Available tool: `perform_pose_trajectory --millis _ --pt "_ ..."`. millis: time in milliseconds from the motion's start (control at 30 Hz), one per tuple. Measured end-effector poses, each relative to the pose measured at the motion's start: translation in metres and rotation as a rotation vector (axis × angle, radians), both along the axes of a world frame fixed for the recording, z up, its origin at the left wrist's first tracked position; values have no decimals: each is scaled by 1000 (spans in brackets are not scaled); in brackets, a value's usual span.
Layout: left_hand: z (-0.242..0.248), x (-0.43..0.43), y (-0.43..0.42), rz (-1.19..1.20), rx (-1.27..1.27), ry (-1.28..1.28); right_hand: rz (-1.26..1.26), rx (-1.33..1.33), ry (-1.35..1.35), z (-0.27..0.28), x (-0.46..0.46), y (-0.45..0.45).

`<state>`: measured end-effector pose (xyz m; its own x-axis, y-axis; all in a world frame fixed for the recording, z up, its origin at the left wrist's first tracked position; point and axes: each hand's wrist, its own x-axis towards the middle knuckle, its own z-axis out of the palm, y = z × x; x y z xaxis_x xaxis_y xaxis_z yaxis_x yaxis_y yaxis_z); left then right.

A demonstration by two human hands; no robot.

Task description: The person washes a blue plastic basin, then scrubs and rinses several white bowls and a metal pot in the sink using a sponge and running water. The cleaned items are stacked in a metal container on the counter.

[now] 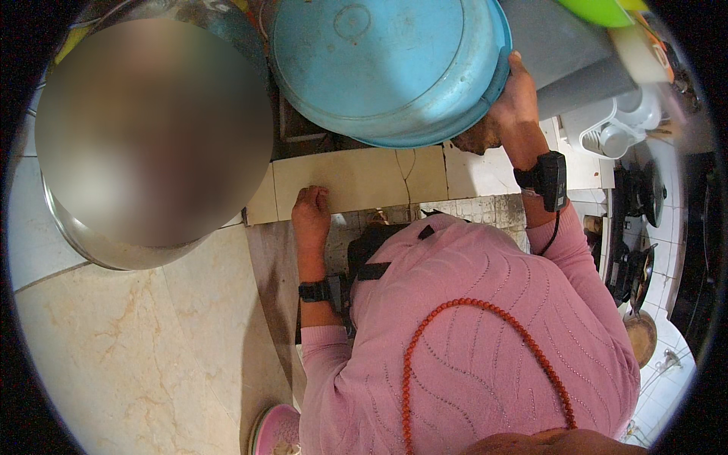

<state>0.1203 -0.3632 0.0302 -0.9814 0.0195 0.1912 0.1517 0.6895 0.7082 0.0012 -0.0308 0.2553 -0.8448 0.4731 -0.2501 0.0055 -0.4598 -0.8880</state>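
A large round blue plastic basin (381, 62) sits bottom up at the top of the head view, over a dark recess in the tiled counter. My right hand (515, 99) grips its right rim, thumb up along the edge, the other fingers hidden beneath. At the counter's front edge is my left hand (311, 205), fingers curled; it is apart from the basin, and no object shows in it. A large metal vessel (122, 259) stands on the counter at the left, most of it hidden by a blurred patch.
A grey surface (569, 51) lies right of the basin, with a green plastic item (600, 8) beyond. White plastic racks (594, 131) and dark pans (652, 193) are at the right. The tiled counter's edge (364, 190) runs before me. A pink tub (276, 429) stands lower left.
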Motion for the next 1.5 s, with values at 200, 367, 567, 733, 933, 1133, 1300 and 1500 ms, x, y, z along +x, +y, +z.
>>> perform_pose_trajectory --millis 200,367,567,733,933,1133,1300,1500 --pt "-1 0 1 26 -17 -17 -10 13 -9 1 0 -2" --pt "-1 0 1 13 -12 -17 7 2 3 0 -1 0" --pt "-3 0 1 16 -6 -9 46 18 35 2 2 -3" --pt "-5 -1 -1 -7 8 -15 -6 13 -6 4 3 -6" --pt "-4 -1 -1 9 -32 -74 94 50 58 4 6 -5" --pt "-3 1 0 20 -14 -77 52 38 40 6 7 -8" --pt "-2 0 0 9 -9 -57 11 15 31 8 5 -10" --pt "-1 0 1 3 -35 -64 35 12 51 8 8 -10"
